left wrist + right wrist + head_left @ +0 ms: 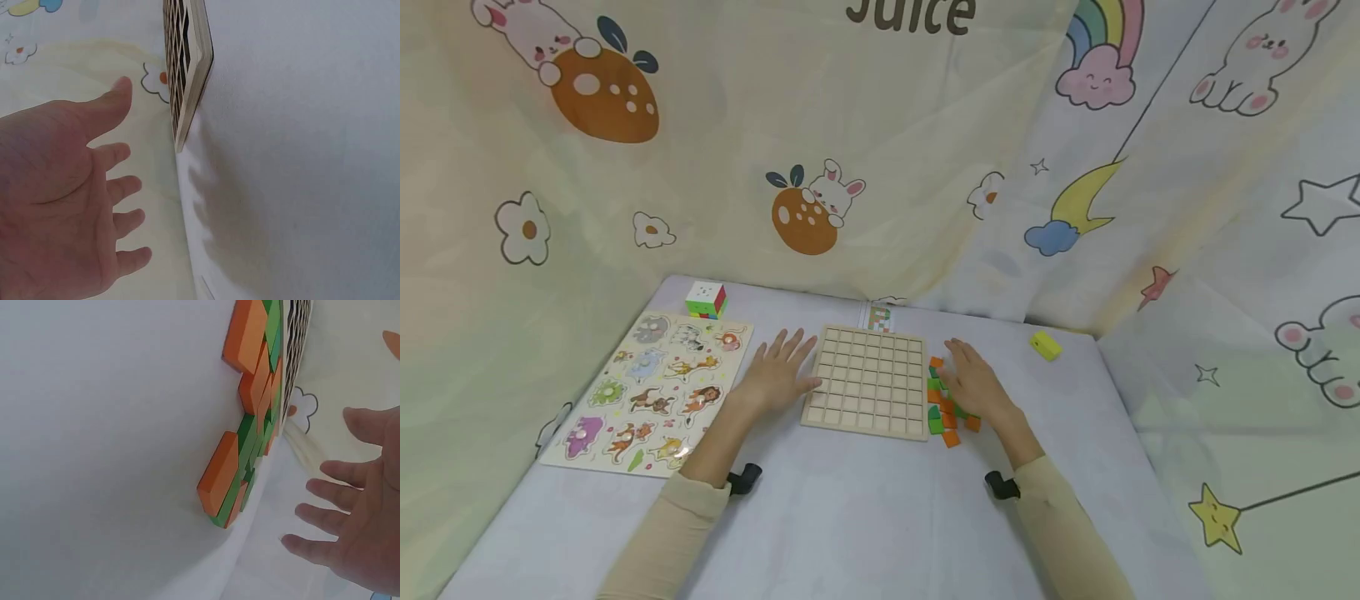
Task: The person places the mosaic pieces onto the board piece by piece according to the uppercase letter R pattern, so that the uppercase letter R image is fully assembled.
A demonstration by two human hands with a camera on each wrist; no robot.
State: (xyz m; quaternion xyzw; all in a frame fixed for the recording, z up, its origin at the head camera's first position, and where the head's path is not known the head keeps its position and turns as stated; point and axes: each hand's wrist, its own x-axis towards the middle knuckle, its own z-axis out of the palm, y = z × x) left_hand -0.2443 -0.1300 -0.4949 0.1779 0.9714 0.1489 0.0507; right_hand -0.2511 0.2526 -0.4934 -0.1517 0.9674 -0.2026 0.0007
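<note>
A light wooden grid board (868, 383) with square recesses lies flat on the table between the two hands. Beside its left edge is my left hand (777, 373), fingers spread, holding nothing; the left wrist view shows this hand (62, 194) above the table, apart from the board's edge (194, 75). Orange and green square tiles (949, 419) lie in a loose cluster along the board's right side. Over them hovers my right hand (976, 379), its fingers straight and hiding part of the cluster. In the right wrist view, the palm (369, 512) is bare, apart from the tiles (219, 475).
An animal picture puzzle board (655, 392) lies at the left, with a puzzle cube (706, 298) behind it. A small pattern card (880, 318) sits behind the grid board. Farther right is a yellow block (1046, 345). Printed cloth (715, 208) hangs along the table's back.
</note>
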